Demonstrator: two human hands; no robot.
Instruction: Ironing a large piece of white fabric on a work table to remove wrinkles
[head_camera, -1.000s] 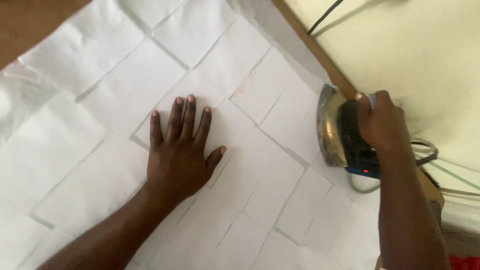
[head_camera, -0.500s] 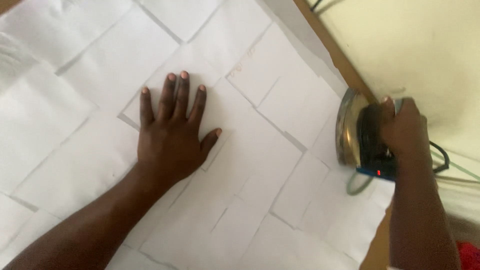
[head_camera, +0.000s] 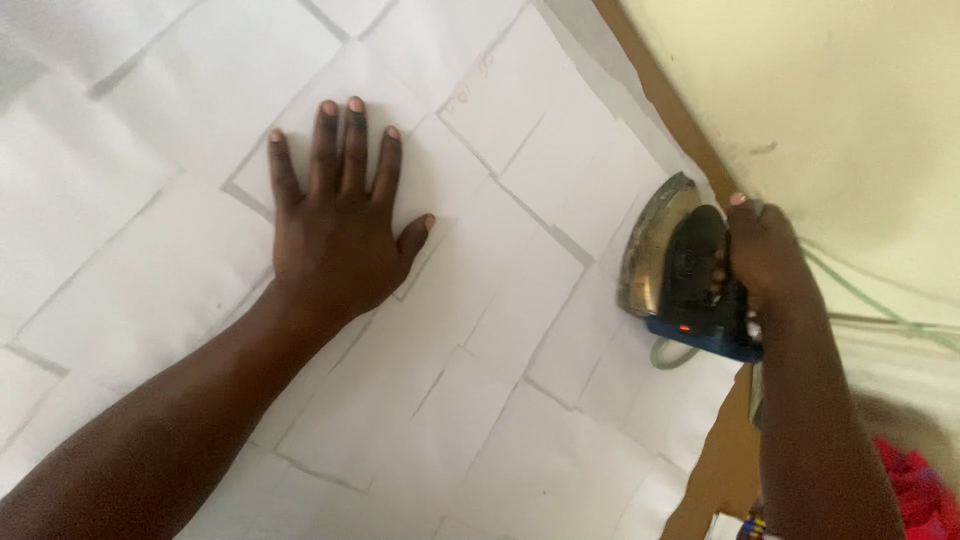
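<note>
one electric iron with a black handle, blue base trim and a dull metal soleplate (head_camera: 680, 275), tipped up on its side at the right edge of the work surface, soleplate facing left. one red indicator light shows on its blue base. one broad white fabric sheet with overlapping rectangular white panels laid across it (head_camera: 520, 300), covering nearly the whole view; panel count cannot be told, edges overlap and run out of frame. one brown wooden table edge (head_camera: 660, 95) runs diagonally along the far right, beside a pale yellow wall (head_camera: 840, 100). one thin greenish cord (head_camera: 880, 305) trails right from behind the iron.

left hand (head_camera: 335, 220): flat, palm down on the white panels, left of centre, four fingers straight and close together pointing far, thumb splayed to the right. holding nothing. forearm enters from the near left.

right hand (head_camera: 765, 255): closed around the iron's handle, knuckles up, forearm coming from the near right.

hands well apart.
</note>
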